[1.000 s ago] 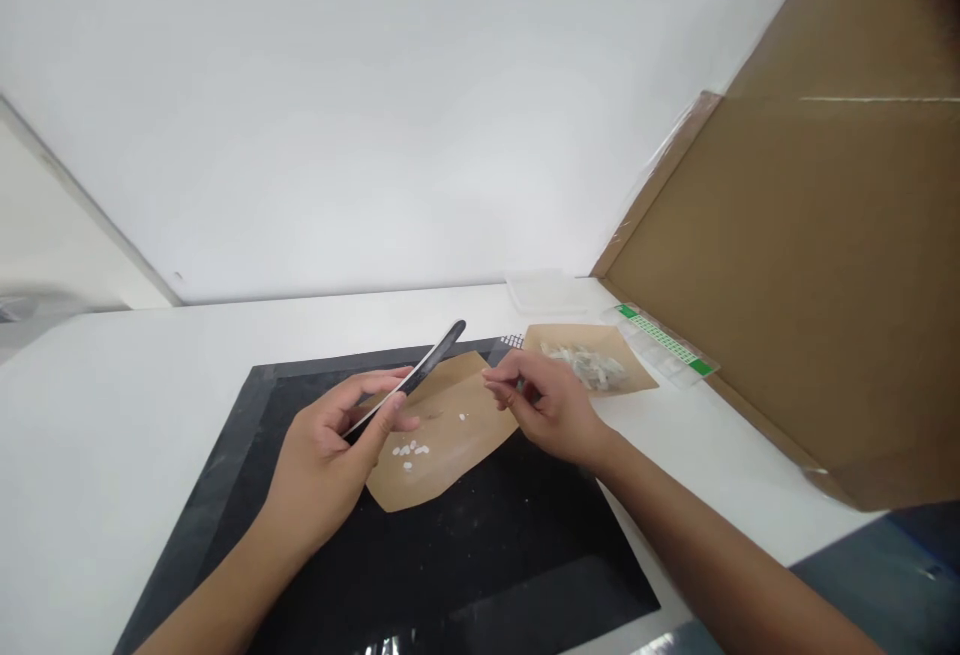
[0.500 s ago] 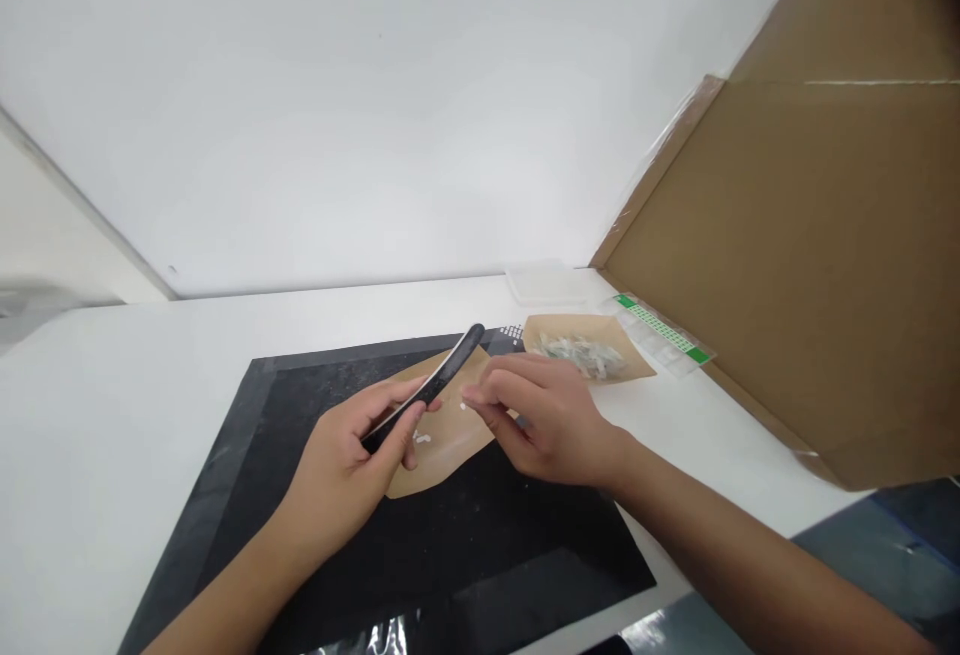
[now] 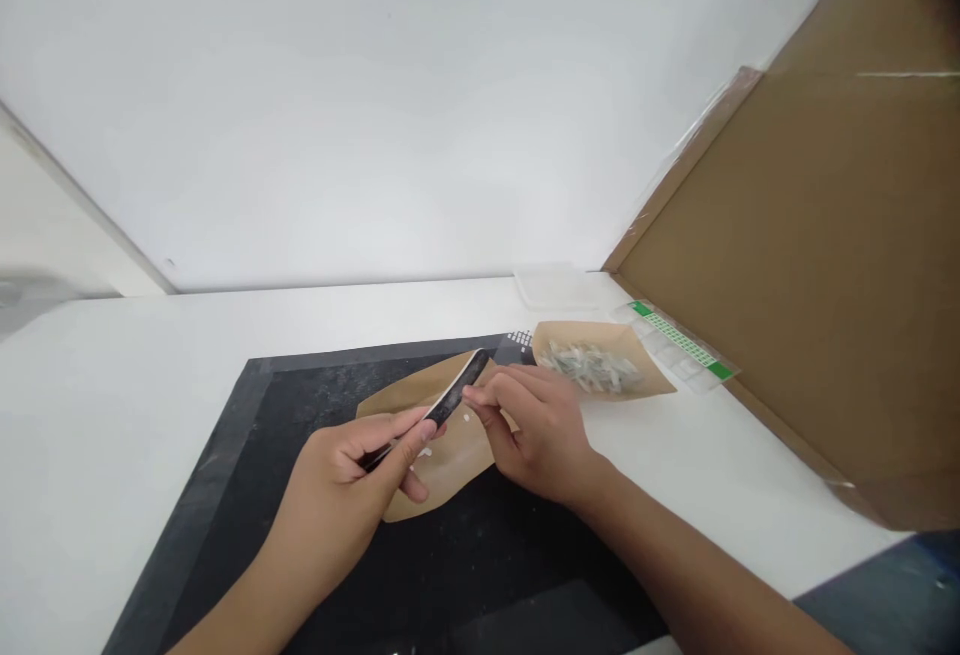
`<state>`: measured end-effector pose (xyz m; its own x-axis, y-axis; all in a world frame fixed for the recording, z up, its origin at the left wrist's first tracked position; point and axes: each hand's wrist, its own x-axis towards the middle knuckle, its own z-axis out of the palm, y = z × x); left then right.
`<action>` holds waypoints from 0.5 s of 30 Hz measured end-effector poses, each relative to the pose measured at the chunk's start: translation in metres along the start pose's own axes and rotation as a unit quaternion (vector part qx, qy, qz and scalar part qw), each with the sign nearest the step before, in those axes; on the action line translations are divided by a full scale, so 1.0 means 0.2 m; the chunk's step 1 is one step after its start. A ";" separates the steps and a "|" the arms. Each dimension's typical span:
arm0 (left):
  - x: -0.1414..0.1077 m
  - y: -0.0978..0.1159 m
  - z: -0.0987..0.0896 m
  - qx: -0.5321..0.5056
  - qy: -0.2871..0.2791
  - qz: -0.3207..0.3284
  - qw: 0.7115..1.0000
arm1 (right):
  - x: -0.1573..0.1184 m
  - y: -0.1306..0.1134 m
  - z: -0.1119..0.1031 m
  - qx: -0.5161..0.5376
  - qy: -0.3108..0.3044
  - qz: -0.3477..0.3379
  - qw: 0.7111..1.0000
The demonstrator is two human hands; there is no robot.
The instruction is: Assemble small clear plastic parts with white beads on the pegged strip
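My left hand [image 3: 360,475] is closed around a slim, curved black nail file [image 3: 457,397] with a pale edge, its far end pointing up and to the right. Beside the file, my right hand [image 3: 536,425] has thumb and forefinger pinched together, the fingertips at the file's right side. Whatever is in that pinch is too small to make out. Under both hands lies a brown paper sheet [image 3: 450,480], partly covered by them. On it are a few tiny white bits [image 3: 466,418].
The brown sheet rests on a black mat [image 3: 300,415] on a white table [image 3: 90,415]. To the right, a brown paper tray [image 3: 649,382] holds many clear slivers [image 3: 592,367]. Behind are a clear plastic lid [image 3: 555,287], a green-labelled clear case [image 3: 679,340] and a cardboard panel [image 3: 840,265].
My right hand's fingertips have come in to the file's edge, where they were apart from it before. The file has tilted a little lower. The whole view has shifted slightly.
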<state>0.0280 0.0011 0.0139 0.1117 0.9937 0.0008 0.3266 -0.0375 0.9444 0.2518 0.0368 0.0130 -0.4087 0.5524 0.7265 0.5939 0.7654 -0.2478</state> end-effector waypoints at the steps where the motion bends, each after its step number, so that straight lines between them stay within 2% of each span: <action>1: -0.01 0.00 0.00 0.014 0.010 0.020 1.000 | 0.00 0.00 0.01 0.006 0.009 0.005 1.000; 3: -0.01 -0.01 0.00 0.039 0.020 0.064 0.997 | -0.01 -0.01 0.03 0.018 0.017 0.011 1.000; 6: -0.02 0.00 0.00 0.054 0.015 0.101 0.993 | 0.00 -0.03 0.04 0.027 -0.015 0.001 1.000; 8: -0.02 0.00 -0.01 0.051 0.012 0.112 0.992 | 0.01 -0.05 0.05 0.016 -0.025 -0.003 1.000; 12: -0.01 0.03 -0.01 0.054 0.035 0.126 0.990 | 0.02 -0.06 0.07 -0.017 0.024 0.011 1.000; 15: -0.01 0.03 -0.01 0.070 0.040 0.126 0.989 | 0.03 -0.06 0.08 0.021 -0.010 -0.002 1.000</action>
<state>0.0274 -0.0018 0.0198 0.1335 0.9560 0.2611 0.4247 -0.2932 0.8565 0.2304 0.0362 0.0094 -0.4260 0.5552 0.7143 0.5624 0.7810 -0.2717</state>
